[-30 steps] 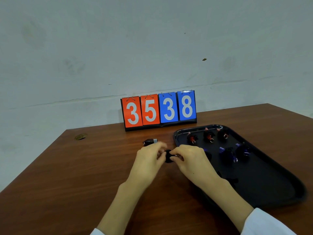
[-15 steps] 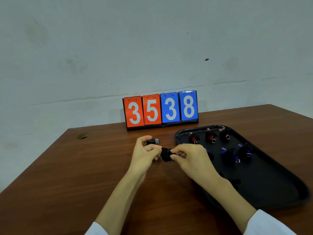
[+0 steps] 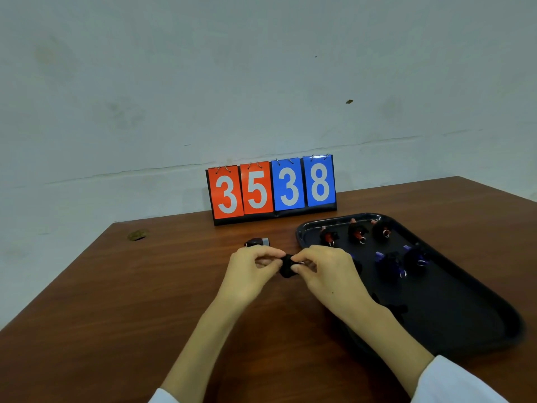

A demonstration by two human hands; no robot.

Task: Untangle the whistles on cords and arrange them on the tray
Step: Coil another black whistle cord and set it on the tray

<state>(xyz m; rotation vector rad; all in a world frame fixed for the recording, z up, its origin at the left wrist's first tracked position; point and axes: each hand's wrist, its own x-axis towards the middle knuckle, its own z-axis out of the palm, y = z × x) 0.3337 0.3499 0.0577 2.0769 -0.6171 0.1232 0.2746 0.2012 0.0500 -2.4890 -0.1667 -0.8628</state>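
The dark bundle [image 3: 287, 266] was too murky to tell whistle from cord; the right hand [image 3: 328, 271] hid part of the tray [image 3: 453, 303]. The tray held three red whistles [image 3: 357, 233] and several blue whistles [image 3: 390, 264]. The right hand and the left hand [image 3: 250, 271] pinched the bundle between their fingertips. A spare whistle [image 3: 257, 243] lay just beyond the left fingers.

Flip scoreboard [image 3: 271, 189] on wooden table [image 3: 116, 301]

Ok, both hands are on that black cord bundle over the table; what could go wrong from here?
The left hand and right hand pinch the black cord bundle from opposite sides; pulling apart may tighten the tangle. The right forearm passes over the near rim of the black plastic tray, so a jerk could disturb the red whistles and blue whistles in it.
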